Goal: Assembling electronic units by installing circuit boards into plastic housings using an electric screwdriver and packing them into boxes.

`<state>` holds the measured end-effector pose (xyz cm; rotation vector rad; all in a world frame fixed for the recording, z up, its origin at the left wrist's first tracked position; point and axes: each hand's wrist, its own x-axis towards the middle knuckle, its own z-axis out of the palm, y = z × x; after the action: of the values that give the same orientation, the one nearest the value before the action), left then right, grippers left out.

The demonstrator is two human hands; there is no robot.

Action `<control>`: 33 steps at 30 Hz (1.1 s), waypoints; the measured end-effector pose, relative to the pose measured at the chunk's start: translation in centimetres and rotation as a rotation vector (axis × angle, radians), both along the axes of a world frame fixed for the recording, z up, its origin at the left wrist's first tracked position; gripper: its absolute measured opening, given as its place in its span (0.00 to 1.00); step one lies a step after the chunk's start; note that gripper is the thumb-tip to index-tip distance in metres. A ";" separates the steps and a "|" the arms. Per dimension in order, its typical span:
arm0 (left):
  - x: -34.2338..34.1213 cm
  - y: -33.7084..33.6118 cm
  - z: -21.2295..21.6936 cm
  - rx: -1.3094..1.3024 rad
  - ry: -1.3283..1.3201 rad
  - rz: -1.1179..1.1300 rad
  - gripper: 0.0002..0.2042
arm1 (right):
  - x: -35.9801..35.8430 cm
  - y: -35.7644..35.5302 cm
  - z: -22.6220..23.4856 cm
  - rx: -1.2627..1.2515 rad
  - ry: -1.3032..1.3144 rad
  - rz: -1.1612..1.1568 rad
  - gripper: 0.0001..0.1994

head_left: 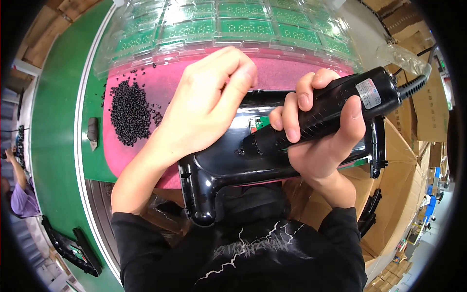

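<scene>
My right hand point(326, 131) is wrapped round a black electric screwdriver point(335, 104), its cord running off to the right. The tool slants down and left, its tip against or just above a glossy black plastic housing point(228, 168); I cannot tell whether it touches. Part of a small green circuit board point(259, 122) shows inside the housing, beside the screwdriver's nose. My left hand point(209, 100) hovers over the housing's left part, fingers curled in and closed; whatever they hold is hidden. Left of that hand lies a pile of small black screws point(129, 114) on a pink mat point(114, 158).
Clear plastic trays with green circuit boards point(243, 27) stand behind the mat. An open cardboard box point(389, 194) with black parts is at the right. Another black housing point(78, 255) lies on the green surface point(56, 121) at lower left. A person's purple sleeve point(26, 199) shows far left.
</scene>
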<state>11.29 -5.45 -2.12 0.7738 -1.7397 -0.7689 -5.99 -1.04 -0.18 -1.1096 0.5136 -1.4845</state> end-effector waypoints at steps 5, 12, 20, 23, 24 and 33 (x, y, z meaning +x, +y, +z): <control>0.1 0.0 -0.4 -0.167 -0.241 -0.051 0.04 | -1.2 0.3 3.1 -0.146 -0.116 -0.017 0.25; -0.2 0.8 -0.3 -0.154 -0.252 -0.216 0.07 | -3.1 0.8 5.6 -0.287 -0.164 -0.079 0.23; -0.6 1.2 -0.3 -0.144 -0.251 -0.221 0.09 | -3.4 0.8 5.7 -0.300 -0.169 -0.097 0.23; -0.9 1.1 -0.3 -0.219 -0.263 -0.171 0.09 | -3.4 0.8 5.8 -0.291 -0.158 -0.127 0.24; -1.1 1.1 -0.3 -0.285 -0.285 -0.138 0.10 | -3.4 0.7 5.8 -0.281 -0.161 -0.130 0.24; -1.2 1.9 0.2 -0.276 -0.374 -0.094 0.10 | -3.3 0.4 5.7 -0.269 -0.116 -0.181 0.23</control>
<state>10.05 -3.60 -1.92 0.6793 -2.1764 -0.4477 -9.30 -0.66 5.54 -1.1998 0.3463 -1.8045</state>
